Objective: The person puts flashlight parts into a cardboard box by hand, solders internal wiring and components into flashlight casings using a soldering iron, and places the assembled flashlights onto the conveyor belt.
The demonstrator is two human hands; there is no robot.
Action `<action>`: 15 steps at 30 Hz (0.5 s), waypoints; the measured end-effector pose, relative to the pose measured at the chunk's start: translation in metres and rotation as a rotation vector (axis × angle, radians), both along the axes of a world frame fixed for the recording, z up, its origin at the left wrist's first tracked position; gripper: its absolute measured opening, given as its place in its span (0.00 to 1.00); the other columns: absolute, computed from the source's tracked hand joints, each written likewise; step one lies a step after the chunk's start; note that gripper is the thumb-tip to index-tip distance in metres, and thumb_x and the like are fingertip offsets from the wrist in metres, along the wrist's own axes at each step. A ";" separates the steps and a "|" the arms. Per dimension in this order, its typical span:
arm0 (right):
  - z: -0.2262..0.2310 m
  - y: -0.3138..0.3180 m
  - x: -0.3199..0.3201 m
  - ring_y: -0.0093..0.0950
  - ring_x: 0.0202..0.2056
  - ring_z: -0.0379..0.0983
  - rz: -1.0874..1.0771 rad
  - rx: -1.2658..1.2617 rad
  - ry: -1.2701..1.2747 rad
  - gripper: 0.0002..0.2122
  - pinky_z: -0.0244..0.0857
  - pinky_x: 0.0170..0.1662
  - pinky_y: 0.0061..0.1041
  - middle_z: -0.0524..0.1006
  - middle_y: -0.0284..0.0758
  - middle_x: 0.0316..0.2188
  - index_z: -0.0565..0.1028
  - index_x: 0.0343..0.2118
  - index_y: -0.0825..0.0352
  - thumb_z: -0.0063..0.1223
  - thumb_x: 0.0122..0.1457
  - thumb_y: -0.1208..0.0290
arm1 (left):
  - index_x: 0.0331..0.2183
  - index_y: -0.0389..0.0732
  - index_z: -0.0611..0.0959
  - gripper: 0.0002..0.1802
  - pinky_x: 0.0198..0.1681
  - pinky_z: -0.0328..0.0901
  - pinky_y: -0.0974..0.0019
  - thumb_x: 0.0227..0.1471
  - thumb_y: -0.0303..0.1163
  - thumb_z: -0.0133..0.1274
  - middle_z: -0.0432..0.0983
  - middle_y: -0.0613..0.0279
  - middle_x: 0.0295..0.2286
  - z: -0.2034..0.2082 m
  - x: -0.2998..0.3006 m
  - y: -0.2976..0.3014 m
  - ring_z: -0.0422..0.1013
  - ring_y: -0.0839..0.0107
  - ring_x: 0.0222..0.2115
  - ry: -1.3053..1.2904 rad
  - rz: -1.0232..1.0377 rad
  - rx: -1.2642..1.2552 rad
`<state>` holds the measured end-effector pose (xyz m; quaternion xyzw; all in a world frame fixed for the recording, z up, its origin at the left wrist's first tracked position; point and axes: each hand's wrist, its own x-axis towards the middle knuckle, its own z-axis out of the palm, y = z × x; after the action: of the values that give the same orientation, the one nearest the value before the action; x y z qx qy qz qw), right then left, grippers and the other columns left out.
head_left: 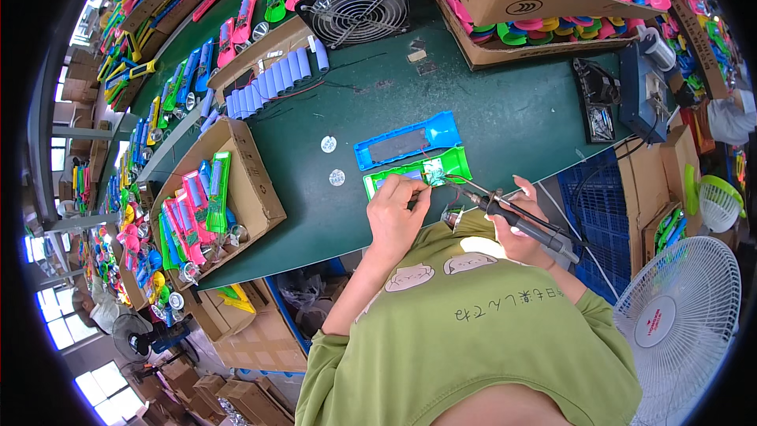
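Note:
On the green table in front of me lies an open green plastic flashlight housing (453, 162), with a small circuit board (433, 171) and thin wires inside. My left hand (396, 214) rests at its near edge, fingers pinched; whatever is between the fingertips is too small to make out. My right hand (519, 233) grips a soldering iron (527, 226), whose tip points left at the board end of the housing. Just behind lies a blue housing (441, 131), open side up. A round lamp reflector (452, 218) sits near the table edge, between my hands.
A row of purple battery cells (272, 80) lies behind, near a black metal fan (356, 9). A carton (251, 166) of assembled housings stands left. Boxes of coloured plastic parts (544, 8) sit back right, beside a blue soldering station (648, 93). A white fan (670, 319) stands right.

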<state>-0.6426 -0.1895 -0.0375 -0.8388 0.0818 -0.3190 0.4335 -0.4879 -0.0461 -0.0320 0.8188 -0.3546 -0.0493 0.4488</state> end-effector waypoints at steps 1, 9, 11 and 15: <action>0.000 0.000 0.000 0.26 0.23 0.68 -0.004 0.006 0.003 0.15 0.53 0.51 0.42 0.72 0.31 0.21 0.68 0.35 0.67 0.57 0.42 0.80 | 0.22 0.34 0.78 0.05 0.25 0.67 0.73 0.35 0.18 0.57 0.71 0.60 0.22 0.000 0.000 0.000 0.71 0.73 0.21 0.009 0.003 0.001; 0.005 -0.006 0.000 0.25 0.24 0.69 -0.042 0.001 0.006 0.13 0.51 0.52 0.42 0.73 0.32 0.22 0.68 0.34 0.68 0.56 0.43 0.80 | 0.25 0.36 0.78 0.11 0.28 0.65 0.68 0.32 0.22 0.61 0.69 0.58 0.26 0.016 0.002 0.003 0.69 0.66 0.26 -0.205 0.019 0.068; 0.001 -0.009 -0.001 0.24 0.23 0.69 -0.079 0.018 -0.014 0.12 0.51 0.53 0.42 0.74 0.32 0.22 0.68 0.34 0.68 0.55 0.44 0.80 | 0.27 0.37 0.77 0.15 0.32 0.61 0.63 0.30 0.26 0.62 0.67 0.56 0.29 0.018 0.014 0.005 0.65 0.60 0.32 -0.455 0.099 0.059; -0.004 -0.017 0.001 0.22 0.22 0.68 -0.221 0.051 -0.153 0.09 0.49 0.53 0.42 0.76 0.33 0.20 0.69 0.32 0.69 0.52 0.47 0.78 | 0.32 0.40 0.77 0.16 0.33 0.63 0.60 0.34 0.26 0.57 0.68 0.54 0.29 0.004 0.076 0.012 0.67 0.57 0.30 -0.312 0.203 0.290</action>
<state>-0.6417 -0.2062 -0.0413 -0.7866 0.1484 -0.4255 0.4220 -0.4123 -0.0343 -0.0280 0.9039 -0.3246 0.0727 0.2689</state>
